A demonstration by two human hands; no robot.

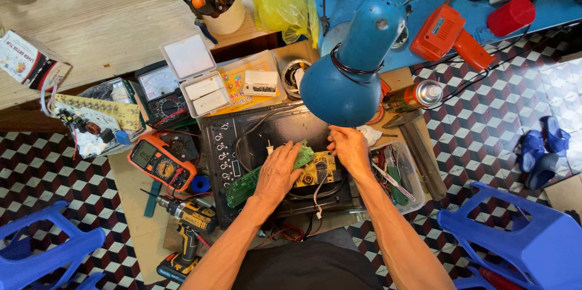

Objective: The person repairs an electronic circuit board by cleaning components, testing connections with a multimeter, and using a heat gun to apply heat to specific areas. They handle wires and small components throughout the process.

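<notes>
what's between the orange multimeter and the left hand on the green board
In the head view, between the orange multimeter and the left hand lies the black panel with white button symbols.

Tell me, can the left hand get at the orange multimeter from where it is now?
Probably yes. The left hand rests on the green board, and the orange multimeter lies uncovered to its left, with nothing standing between them.

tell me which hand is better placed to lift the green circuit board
Left, probably. The left hand already lies flat on the green circuit board, while the right hand rests further over, at the yellow board.
</notes>
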